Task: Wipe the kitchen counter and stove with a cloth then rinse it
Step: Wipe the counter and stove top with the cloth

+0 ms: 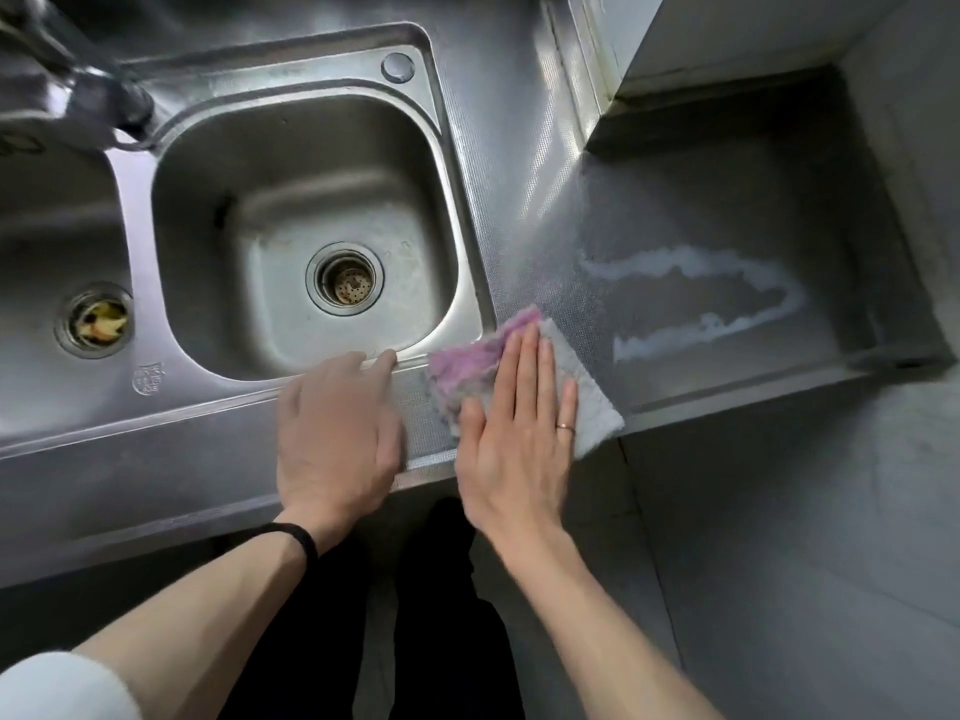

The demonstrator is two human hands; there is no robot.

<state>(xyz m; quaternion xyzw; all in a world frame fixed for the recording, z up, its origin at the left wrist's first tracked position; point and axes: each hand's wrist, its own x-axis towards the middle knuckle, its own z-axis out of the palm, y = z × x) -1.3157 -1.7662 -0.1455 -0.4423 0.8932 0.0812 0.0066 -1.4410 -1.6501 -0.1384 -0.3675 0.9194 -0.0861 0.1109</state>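
A pink and white cloth [582, 387] lies flat on the steel counter [675, 220], just right of the sink's front corner. My right hand [514, 433] presses flat on the cloth with fingers straight and together; a ring sits on one finger. My left hand [337, 433] rests palm down on the counter's front edge, beside the cloth, fingertips touching the rim of the right sink basin [291, 148]. A pale ring of foamy residue [696, 298] marks the counter to the right of the cloth.
A second basin [47, 241] lies at the left, with scraps in its drain strainer [98, 319]. The tap [78, 90] rises at the back left. A raised wall ledge [727, 70] bounds the counter at the back right. Tiled floor lies below right.
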